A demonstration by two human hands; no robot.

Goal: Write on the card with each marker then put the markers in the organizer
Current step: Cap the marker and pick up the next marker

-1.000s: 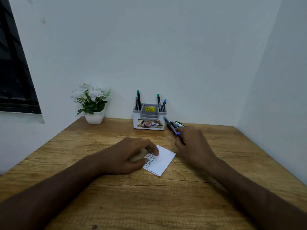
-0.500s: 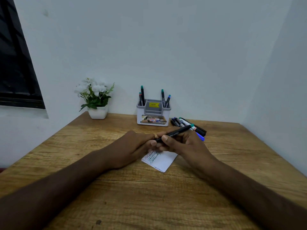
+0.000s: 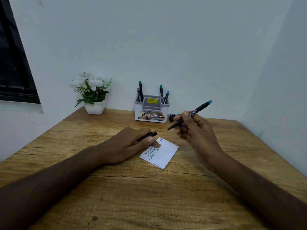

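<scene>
A white card [image 3: 163, 155] with several lines of handwriting lies on the wooden table [image 3: 149, 196]. My left hand [image 3: 131, 145] rests on the card's left corner and grips a black marker cap [image 3: 152, 134]. My right hand [image 3: 196, 130] holds an uncapped black marker [image 3: 191, 114] with a teal end, tip pointing down-left above the card. The grey and white organizer [image 3: 152, 109] stands at the back with several markers upright in it. A few loose markers [image 3: 172, 117] lie just right of the organizer, mostly hidden behind my right hand.
A white pot of white flowers [image 3: 93, 95] stands at the back left by the wall. A dark window [image 3: 13, 63] is on the left wall. Walls close the table at the back and right.
The two hands have separated: the cap came off the marker and stayed in my left hand. My right hand lifted the marker up and to the right.
</scene>
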